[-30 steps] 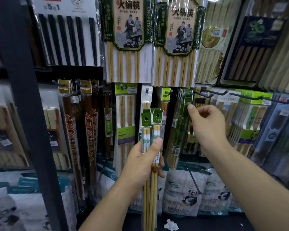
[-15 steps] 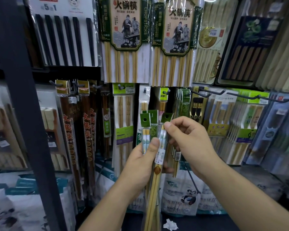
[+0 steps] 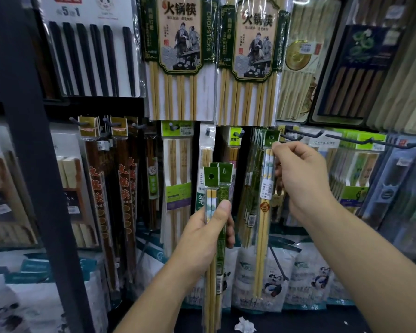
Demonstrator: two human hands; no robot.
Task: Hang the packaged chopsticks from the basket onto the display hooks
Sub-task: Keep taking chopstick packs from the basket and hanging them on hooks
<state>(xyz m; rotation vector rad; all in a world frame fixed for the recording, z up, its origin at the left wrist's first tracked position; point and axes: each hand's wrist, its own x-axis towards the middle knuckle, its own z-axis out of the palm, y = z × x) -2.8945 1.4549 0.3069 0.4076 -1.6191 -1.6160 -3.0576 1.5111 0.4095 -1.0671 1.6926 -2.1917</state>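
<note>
My left hand (image 3: 208,233) grips two packaged chopstick sets (image 3: 215,188) upright, their green header cards level with the lower shelf row. My right hand (image 3: 298,174) pinches a third chopstick pack (image 3: 265,203) near its top. That pack's green header with a punched hole (image 3: 271,137) sits just left of the tip of a black display hook (image 3: 300,137). Several matching green-topped packs (image 3: 256,150) hang directly left of it. The basket is out of view.
Large bamboo chopstick packs (image 3: 180,56) hang above. Dark red packs (image 3: 127,188) hang at left behind a black shelf upright (image 3: 29,140). More black hooks (image 3: 360,140) with green-labelled packs extend right. Panda-printed bags (image 3: 271,280) stand below. A crumpled paper scrap (image 3: 245,324) lies on the floor.
My right hand took one pack from the bundle in my left hand and lifted it up and right, bringing its header hole beside the hook tip. My left hand stayed roughly in place.
</note>
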